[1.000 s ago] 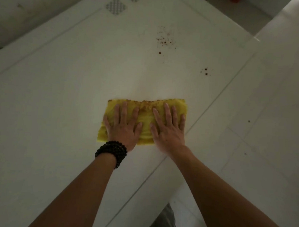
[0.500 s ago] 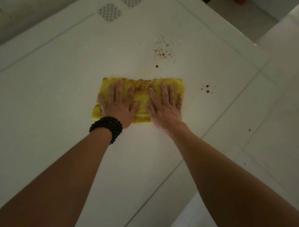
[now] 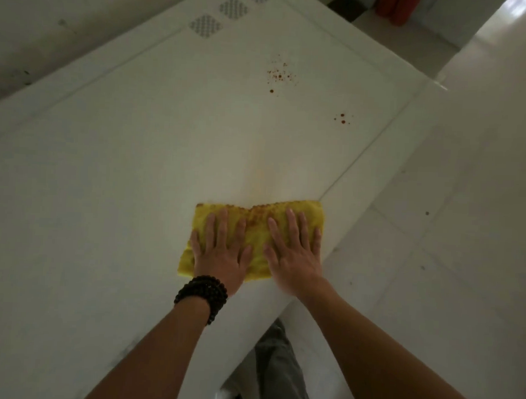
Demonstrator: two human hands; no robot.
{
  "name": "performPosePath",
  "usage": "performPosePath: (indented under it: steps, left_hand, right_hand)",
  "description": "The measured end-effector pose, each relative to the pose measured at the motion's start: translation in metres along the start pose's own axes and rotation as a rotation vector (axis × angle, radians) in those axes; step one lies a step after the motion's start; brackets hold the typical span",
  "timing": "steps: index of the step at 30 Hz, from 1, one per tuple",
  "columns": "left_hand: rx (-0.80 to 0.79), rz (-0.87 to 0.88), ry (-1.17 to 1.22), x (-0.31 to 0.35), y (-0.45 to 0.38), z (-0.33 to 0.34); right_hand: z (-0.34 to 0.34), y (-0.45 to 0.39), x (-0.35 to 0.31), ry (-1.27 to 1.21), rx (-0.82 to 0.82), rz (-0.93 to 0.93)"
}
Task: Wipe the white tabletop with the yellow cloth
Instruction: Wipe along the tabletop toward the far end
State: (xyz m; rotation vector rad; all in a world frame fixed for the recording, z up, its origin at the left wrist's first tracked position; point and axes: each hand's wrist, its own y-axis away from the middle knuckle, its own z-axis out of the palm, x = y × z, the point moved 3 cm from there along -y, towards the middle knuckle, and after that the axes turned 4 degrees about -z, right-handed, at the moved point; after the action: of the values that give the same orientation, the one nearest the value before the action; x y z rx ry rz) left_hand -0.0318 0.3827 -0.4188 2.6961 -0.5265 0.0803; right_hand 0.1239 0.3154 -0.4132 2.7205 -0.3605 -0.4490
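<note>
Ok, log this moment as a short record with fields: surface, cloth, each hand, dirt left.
surface: white tabletop, thin inlaid border line near its edges
cloth: yellow cloth, folded to a rectangle, lying flat near the table's right edge, brownish grime along its far edge
left hand: left hand palm down on the cloth, fingers spread; black bead bracelet on the wrist
right hand: right hand palm down on the cloth, fingers spread
dirt left: red specks beyond the cloth; smaller red spots further right; faint yellowish streak between
</note>
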Motion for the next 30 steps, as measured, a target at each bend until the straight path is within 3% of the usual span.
performPosePath:
  steps: [4, 11, 20, 30]
  left_hand:
    - [0.040, 0.002, 0.018, 0.001, 0.043, 0.020]
    - [0.070, 0.010, 0.013, 0.007, 0.022, 0.020]
    - [0.051, -0.013, -0.010, 0.068, -0.091, -0.015]
    - [0.015, -0.136, 0.039, 0.153, -0.227, -0.060]
  right_hand:
    - [0.014, 0.041, -0.004, 0.001, -0.053, 0.019]
    - [0.010, 0.032, 0.002, -0.038, -0.035, 0.034]
    - [-0.045, -0.080, 0.049, -0.037, 0.016, 0.009]
    - [-0.124, -0.191, 0.136, -0.008, -0.070, -0.092]
